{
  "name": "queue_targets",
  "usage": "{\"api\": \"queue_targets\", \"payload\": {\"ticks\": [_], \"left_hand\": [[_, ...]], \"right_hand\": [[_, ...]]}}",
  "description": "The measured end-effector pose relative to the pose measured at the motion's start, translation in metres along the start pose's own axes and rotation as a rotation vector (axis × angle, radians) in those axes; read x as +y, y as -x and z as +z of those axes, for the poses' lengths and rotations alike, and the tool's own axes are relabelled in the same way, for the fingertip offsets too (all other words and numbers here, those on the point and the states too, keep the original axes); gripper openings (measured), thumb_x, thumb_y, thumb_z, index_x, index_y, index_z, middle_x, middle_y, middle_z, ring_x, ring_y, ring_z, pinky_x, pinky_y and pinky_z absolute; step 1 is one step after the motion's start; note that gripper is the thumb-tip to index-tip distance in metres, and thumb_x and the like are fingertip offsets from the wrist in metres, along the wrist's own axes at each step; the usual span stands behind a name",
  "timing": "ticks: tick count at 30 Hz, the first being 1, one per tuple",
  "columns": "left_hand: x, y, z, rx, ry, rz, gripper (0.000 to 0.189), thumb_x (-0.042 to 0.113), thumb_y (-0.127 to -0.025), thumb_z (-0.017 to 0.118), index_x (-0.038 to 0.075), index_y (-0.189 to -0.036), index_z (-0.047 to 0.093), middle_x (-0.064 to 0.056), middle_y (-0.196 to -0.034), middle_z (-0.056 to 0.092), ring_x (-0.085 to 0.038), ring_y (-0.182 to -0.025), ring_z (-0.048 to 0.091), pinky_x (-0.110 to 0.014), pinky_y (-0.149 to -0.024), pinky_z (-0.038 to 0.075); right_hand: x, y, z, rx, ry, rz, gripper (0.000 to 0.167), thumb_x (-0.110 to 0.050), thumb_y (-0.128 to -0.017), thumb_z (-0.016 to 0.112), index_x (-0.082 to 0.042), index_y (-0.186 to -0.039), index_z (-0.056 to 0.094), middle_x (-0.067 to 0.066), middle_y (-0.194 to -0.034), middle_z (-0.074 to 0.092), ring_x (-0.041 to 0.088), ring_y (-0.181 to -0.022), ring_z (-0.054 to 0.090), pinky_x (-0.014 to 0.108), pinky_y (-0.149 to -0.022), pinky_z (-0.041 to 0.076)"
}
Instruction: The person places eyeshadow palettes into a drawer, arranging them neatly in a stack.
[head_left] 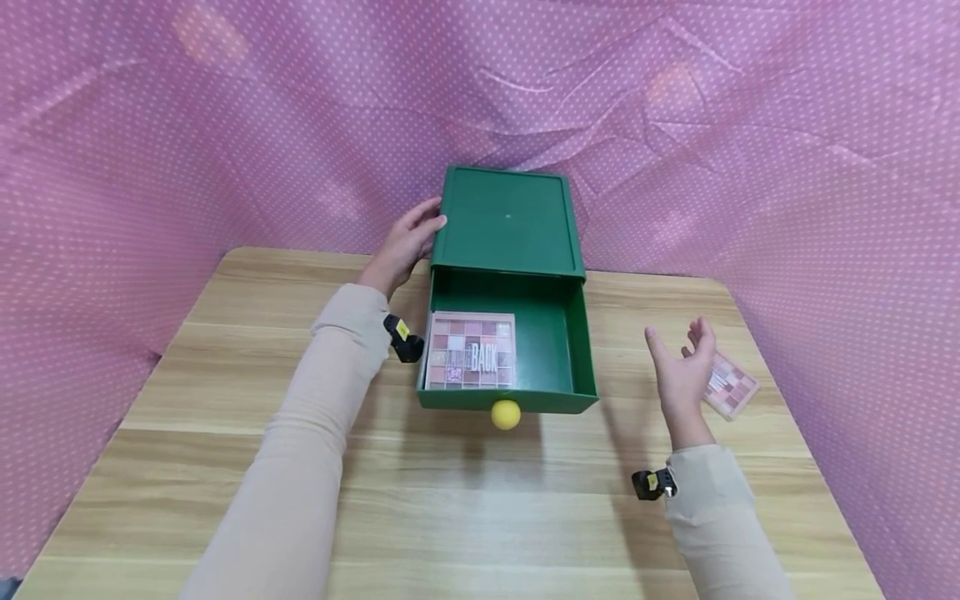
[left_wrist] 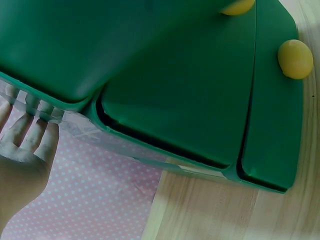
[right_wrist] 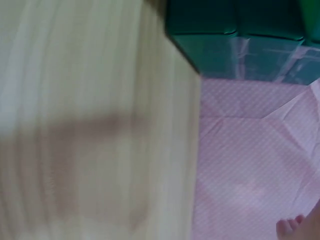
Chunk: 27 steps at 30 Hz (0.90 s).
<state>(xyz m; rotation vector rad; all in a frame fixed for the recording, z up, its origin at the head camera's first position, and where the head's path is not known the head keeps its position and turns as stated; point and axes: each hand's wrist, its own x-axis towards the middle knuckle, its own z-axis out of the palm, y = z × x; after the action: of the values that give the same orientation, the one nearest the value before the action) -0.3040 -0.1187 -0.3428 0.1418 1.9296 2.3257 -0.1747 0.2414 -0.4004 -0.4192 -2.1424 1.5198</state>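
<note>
A green drawer cabinet [head_left: 510, 221] stands at the back of the table, its top drawer [head_left: 546, 354] pulled out. In the drawer's left half lies an eyeshadow palette [head_left: 472, 350] with a clear lid. My left hand [head_left: 405, 246] rests against the cabinet's left side; in the left wrist view its extended fingers [left_wrist: 36, 134] touch that side. My right hand [head_left: 684, 375] is raised right of the drawer, thumb and fingers spread, holding nothing. Behind it, a second eyeshadow palette [head_left: 731, 387] lies on the table, partly hidden by that hand.
A round yellow knob [head_left: 506, 414] sticks out from the open drawer's front. Lower drawers with a yellow knob [left_wrist: 295, 59] show in the left wrist view. Pink dotted cloth [head_left: 337, 108] hangs around the wooden table [head_left: 480, 525], close behind the cabinet.
</note>
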Motion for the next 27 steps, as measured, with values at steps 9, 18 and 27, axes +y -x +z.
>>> {"api": "queue_targets", "payload": {"ticks": [9, 18, 27], "left_hand": [[0.000, -0.002, 0.000, 0.004, -0.007, -0.008, 0.047, 0.017, -0.088, 0.051, 0.013, -0.133, 0.035, -0.005, -0.130, 0.036, -0.022, -0.108, 0.045, -0.031, -0.087, 0.040], [0.001, -0.001, -0.003, 0.013, -0.007, -0.010, 0.047, 0.017, -0.088, 0.050, 0.013, -0.133, 0.034, -0.006, -0.131, 0.035, -0.023, -0.108, 0.045, -0.032, -0.086, 0.040], [0.000, -0.003, -0.001, 0.015, -0.001, -0.022, 0.048, 0.018, -0.088, 0.052, 0.014, -0.132, 0.035, -0.004, -0.131, 0.036, -0.022, -0.107, 0.046, -0.032, -0.085, 0.041]], "right_hand": [[0.031, -0.006, -0.004, 0.175, 0.217, 0.206, 0.098, -0.042, -0.067, 0.070, -0.006, -0.136, 0.012, 0.012, -0.137, 0.013, 0.022, -0.125, 0.010, 0.027, -0.101, 0.008], [0.064, -0.014, -0.011, 0.211, 0.499, 0.429, 0.116, -0.057, -0.063, 0.065, -0.001, -0.136, -0.004, 0.024, -0.138, -0.004, 0.037, -0.125, -0.005, 0.046, -0.100, -0.001], [0.083, -0.019, -0.022, 0.153, 0.652, 0.600, 0.124, -0.071, -0.060, 0.055, -0.001, -0.133, -0.018, 0.029, -0.135, -0.013, 0.040, -0.123, -0.009, 0.051, -0.099, 0.001]]}}
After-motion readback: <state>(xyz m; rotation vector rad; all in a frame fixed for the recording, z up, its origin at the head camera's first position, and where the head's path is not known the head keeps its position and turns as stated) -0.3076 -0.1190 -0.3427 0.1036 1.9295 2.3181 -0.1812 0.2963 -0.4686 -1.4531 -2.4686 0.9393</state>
